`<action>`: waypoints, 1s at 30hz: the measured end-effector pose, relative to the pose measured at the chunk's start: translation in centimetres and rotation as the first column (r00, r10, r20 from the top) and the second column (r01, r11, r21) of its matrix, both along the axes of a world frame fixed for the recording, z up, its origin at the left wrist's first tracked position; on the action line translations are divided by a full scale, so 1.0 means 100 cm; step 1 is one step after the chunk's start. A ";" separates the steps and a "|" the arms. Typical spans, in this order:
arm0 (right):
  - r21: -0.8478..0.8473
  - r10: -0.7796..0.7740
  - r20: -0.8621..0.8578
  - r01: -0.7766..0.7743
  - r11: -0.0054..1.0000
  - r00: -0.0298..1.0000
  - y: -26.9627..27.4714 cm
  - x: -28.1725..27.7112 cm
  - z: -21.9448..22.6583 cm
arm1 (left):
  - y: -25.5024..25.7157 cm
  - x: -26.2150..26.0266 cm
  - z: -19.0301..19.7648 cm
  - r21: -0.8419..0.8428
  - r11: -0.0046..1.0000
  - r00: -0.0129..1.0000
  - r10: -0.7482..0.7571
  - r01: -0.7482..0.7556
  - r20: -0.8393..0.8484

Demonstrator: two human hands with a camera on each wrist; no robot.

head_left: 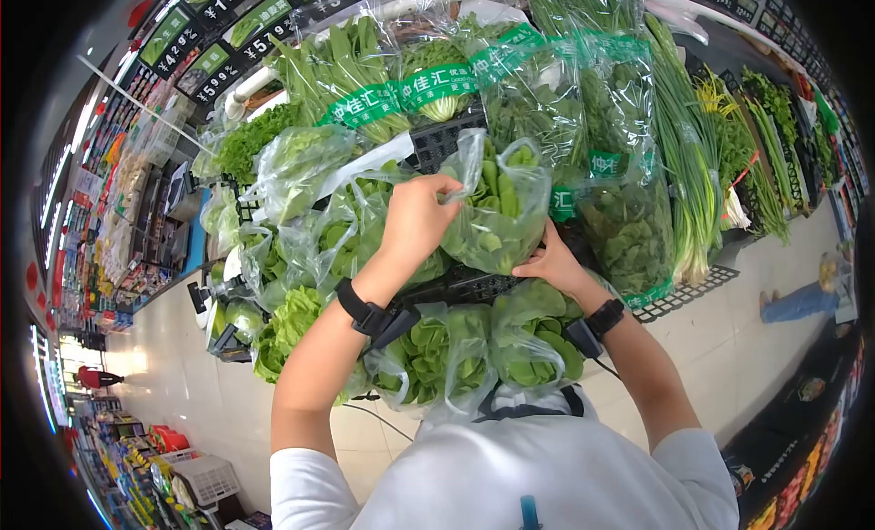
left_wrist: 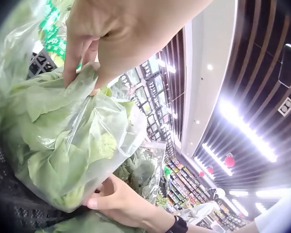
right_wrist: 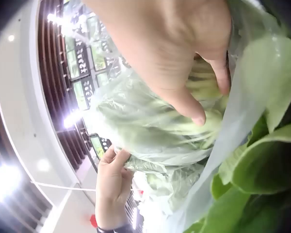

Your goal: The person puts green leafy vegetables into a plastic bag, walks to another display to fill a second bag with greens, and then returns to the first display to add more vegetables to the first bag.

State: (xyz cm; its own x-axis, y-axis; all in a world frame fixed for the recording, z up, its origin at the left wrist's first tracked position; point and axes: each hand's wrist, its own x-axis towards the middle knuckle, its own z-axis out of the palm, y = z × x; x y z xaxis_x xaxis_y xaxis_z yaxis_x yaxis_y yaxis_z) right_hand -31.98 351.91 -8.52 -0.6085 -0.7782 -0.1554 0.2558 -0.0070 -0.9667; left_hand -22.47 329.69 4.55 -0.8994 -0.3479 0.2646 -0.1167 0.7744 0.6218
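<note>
Item in hand: clear bag of leafy greens (head_left: 497, 222), at the middle of the display, leaves towards its mouth, stems low. Held between both hands, over or against the black crate (head_left: 460, 286); contact with crate not readable. At the upper left rim, left hand (head_left: 421, 216): thumb and fingertips pinching the film. At the lower right, right hand (head_left: 554, 262): thumb and forefinger spread against the bag near the stems; other fingers partly hidden, pressure unknown. Best to bear weight from below and use the pinch only for steering, since thin film could well stretch or tear. Avoid squeezing the leaves; likely to bruise. Keep mouth uppermost. Mind snagging on neighbours: more bagged greens (head_left: 442, 352) on the near side, green-banded packs (head_left: 365, 106) beyond.
</note>
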 end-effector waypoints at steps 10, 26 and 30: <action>0.210 0.006 -0.197 0.036 0.977 0.980 -0.024 -0.025 -0.044 | -0.013 -0.005 -0.006 0.199 0.980 0.999 -0.005 -0.002 0.033; 0.130 -0.303 0.084 0.291 0.948 0.949 -0.042 -0.017 0.013 | -0.026 0.037 -0.087 0.722 0.660 0.663 -0.448 -0.206 0.599; 0.160 -0.308 0.014 0.302 0.940 0.951 -0.042 -0.015 0.010 | 0.004 0.012 -0.143 0.770 0.602 0.754 -0.401 -0.210 0.519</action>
State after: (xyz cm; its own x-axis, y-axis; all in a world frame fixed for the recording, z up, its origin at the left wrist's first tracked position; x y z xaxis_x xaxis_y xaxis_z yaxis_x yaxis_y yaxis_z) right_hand -33.49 347.69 -7.55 -0.8043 -0.5206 -0.2865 0.3019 0.0574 -0.9516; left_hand -21.28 330.13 -9.77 -0.7701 -0.0310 -0.6371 -0.6372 0.0843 0.7661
